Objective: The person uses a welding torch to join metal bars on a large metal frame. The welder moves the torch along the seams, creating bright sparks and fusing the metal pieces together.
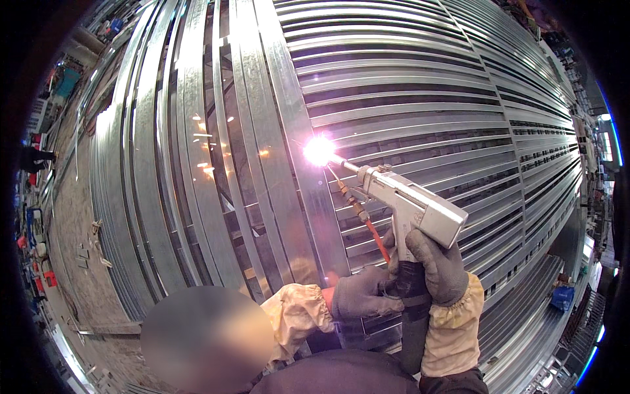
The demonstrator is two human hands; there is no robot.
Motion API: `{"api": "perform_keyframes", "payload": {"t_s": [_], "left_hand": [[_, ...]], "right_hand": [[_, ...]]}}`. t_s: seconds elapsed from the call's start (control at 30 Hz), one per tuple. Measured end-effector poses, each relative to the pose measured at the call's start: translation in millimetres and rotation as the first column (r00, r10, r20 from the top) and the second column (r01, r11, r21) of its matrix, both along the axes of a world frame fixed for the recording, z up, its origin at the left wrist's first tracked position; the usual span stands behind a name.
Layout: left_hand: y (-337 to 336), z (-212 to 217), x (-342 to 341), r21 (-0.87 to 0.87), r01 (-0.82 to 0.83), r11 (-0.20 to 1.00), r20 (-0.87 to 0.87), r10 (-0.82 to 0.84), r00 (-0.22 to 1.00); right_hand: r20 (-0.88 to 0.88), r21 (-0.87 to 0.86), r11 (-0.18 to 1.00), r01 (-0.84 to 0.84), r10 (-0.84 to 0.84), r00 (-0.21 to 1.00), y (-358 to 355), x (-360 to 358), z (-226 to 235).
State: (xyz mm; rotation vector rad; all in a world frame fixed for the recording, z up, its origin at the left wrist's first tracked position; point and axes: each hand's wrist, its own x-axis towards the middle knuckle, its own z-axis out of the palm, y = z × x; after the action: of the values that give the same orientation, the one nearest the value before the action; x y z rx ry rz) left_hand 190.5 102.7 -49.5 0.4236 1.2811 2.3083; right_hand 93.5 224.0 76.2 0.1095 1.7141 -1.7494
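Note:
My gloved right hand (436, 268) is wrapped round the grip of a silver handheld welding gun (420, 207). The gun points up and to the left. At its nozzle a bright pinkish-white glare (319, 151) hides the exact contact spot, where a slat end meets a long flat bar. Beneath the barrel a thin orange wire-feed tube (374, 231) with a brass-coloured fitting runs toward the same spot. My gloved left hand (367, 294) is closed on the black-wrapped cable (415, 302) just below the grip. Tan cuffs cover both wrists.
Rows of metal slats (407, 111) stretch away to the right, crossed by a thin seam. Long metal bars (157, 197) lie on the left, with sparks among them. A blue object (562, 297) rests at the right edge. A blurred patch hides the lower left.

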Motion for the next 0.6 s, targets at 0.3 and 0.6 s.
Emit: {"api": "perform_keyframes", "payload": {"t_s": [0.3, 0.6], "left_hand": [[-2, 3, -2, -0.028, -0.017, 0.999, -0.015, 0.016, 1.0], [6, -7, 3, 0.068, 0.003, 0.998, 0.0, -0.003, 1.0]], "right_hand": [[0.072, -0.006, 1.0, 0.012, -0.012, 0.997, 0, -1, 3], [-0.011, 0.023, 0.999, 0.029, -0.029, 1.0, 6, 4, -6]]}}
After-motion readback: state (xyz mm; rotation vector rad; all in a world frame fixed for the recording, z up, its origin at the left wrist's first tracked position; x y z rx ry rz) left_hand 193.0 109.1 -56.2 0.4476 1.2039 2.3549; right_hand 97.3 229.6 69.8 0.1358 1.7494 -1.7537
